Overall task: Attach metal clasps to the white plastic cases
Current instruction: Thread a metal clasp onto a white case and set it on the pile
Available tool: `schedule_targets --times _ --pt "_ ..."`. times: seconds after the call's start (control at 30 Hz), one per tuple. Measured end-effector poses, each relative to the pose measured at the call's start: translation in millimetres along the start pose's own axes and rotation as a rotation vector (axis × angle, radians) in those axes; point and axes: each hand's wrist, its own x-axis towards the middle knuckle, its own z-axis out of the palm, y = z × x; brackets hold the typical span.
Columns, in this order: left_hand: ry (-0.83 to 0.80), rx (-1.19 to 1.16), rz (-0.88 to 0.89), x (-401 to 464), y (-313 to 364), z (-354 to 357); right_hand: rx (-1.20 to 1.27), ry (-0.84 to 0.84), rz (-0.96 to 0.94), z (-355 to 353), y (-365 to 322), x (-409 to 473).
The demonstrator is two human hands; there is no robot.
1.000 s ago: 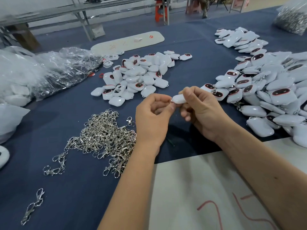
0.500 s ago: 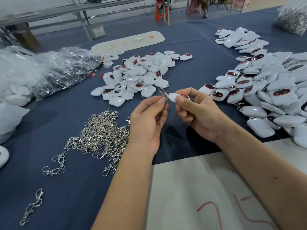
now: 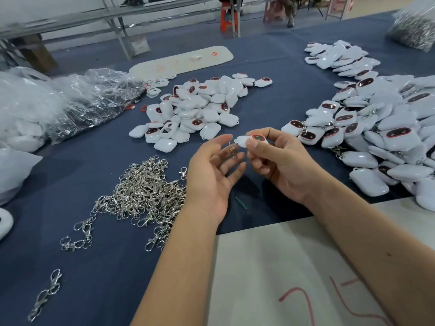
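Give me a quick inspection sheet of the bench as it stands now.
Surface: dark blue cloth; a pale sheet with red marks lies at the near edge.
Job's things: the white case is in the right hand with a metal clasp hanging from its end; loose clasp pile on the left; case pile in the middle; larger case pile on the right.
Clutter: clear plastic bags far left; stray clasp near left.
Hands: right hand pinches the case; left hand open, fingers relaxed, beside the clasp.
Cables: nothing seen.
Surroundings: metal bench frames and stools behind.
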Motion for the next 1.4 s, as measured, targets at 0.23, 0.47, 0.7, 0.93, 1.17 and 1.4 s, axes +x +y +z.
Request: schedule_targets --times 0.23,0.47,0.7,0.93,1.17,1.4 --pt "0.017 0.042 0.052 1.9 -6.3 1.6 -0.014 0.027 0.007 1.8 -0.6 -0.4" --pt "0.091 0.084 0.162 3.3 -4.4 -0.6 -0.057 0.023 0.012 2.7 1.1 -0.2" --pt "0.072 0.580 0.446 12.0 -5.7 -11.2 -0.026 0.064 0.019 3.6 -1.0 -0.3" --pt "-0.121 0.983 0.539 14.8 6.2 -24.6 -0.078 0.080 0.013 4.0 0.9 -0.8" --pt "0.019 0.342 0.129 9.5 -6.4 -12.2 0.026 0.033 -0.046 5.8 0.8 -2.1" --pt "-0.016 0.109 0.066 8.2 -3.1 -9.2 0.018 0.003 -0.050 5.7 -0.2 -3.0"
